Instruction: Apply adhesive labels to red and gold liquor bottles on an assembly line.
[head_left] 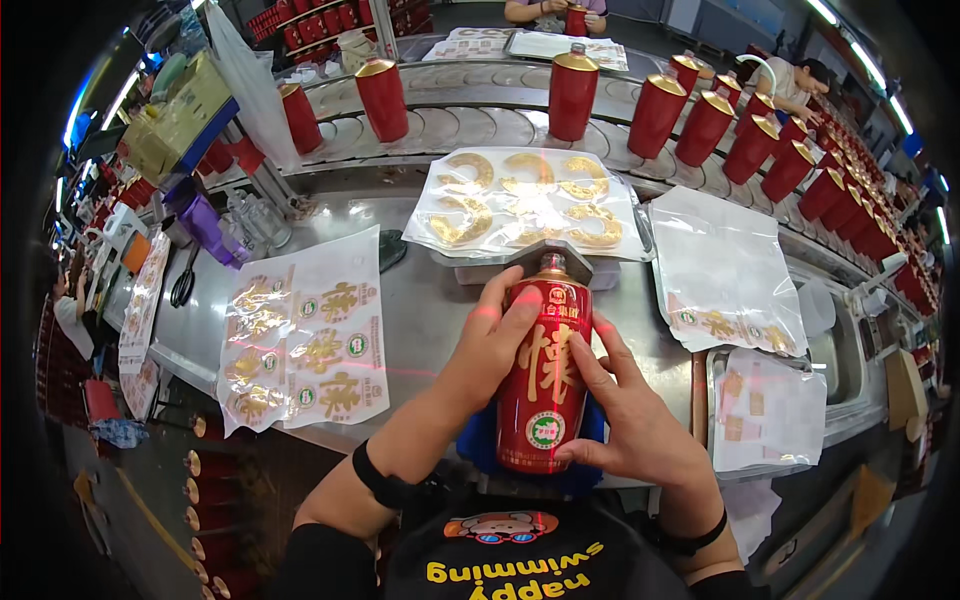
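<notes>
A red bottle (540, 400) with gold characters and a round green-and-white emblem lies tilted before me, its neck pointing away. My left hand (500, 330) is closed around its upper left side, with the thumb along the front near the shoulder. Along the right side my right hand (635, 415) grips it, thumb near the base and fingers higher up. The neck rests at a grey metal bracket (575, 262). Under the bottle is a blue cloth (480, 440). Thin red laser lines cross the bottle and my hands.
Beyond the bracket lies a sheet of gold curved decals (525, 200). Decal sheets lie left (310, 340) and right (725, 265), with a tray of smaller decals (765, 410). A conveyor (470, 110) carries red bottles with gold shoulders. Scissors (184, 280) lie left. Other people sit beyond.
</notes>
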